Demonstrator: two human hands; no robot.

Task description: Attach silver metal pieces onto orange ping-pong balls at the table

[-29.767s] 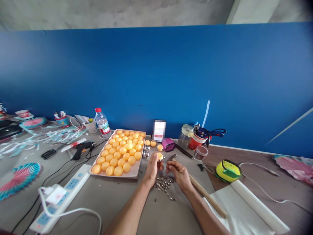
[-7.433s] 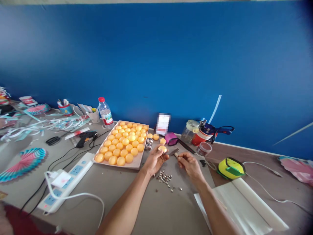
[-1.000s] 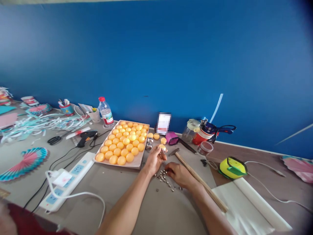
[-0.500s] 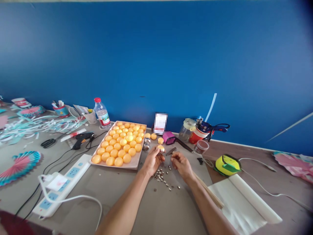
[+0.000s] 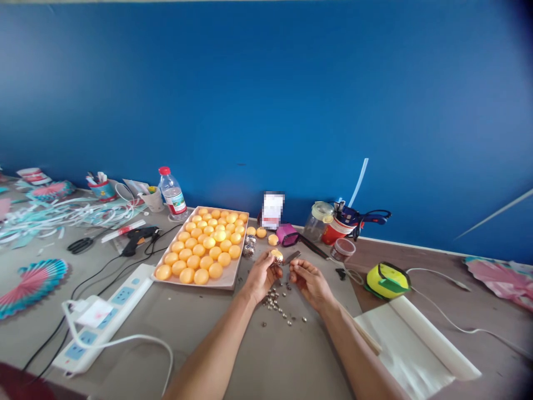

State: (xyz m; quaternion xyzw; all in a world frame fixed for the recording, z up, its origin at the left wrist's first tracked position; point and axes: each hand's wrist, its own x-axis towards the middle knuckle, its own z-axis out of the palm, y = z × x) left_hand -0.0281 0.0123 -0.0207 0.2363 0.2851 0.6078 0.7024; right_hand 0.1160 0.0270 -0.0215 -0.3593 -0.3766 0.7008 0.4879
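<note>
My left hand (image 5: pixel 261 273) is curled round a small orange ball (image 5: pixel 276 255) with shiny studs on its lower part, held just above the table. My right hand (image 5: pixel 307 278) is pinched beside it, fingertips close to the ball; what they hold is too small to make out. A heap of small silver studs (image 5: pixel 278 300) lies on the grey table under both hands. A small hammer's head (image 5: pixel 292 257) pokes out behind the fingers, its wooden handle (image 5: pixel 361 334) running under my right forearm.
A tray (image 5: pixel 231 276) of several orange balls sits to the left. Loose balls and studded ones (image 5: pixel 250 245) lie behind. A power strip (image 5: pixel 109 311), glue gun (image 5: pixel 139 237), scissors, water bottle (image 5: pixel 171 193), jars, red cup, yellow tape measure (image 5: pixel 388 280) and white sheet (image 5: pixel 412 347) surround.
My right hand rose from the stud heap on the table and came up beside the ball in my left hand. The view shifted slightly.
</note>
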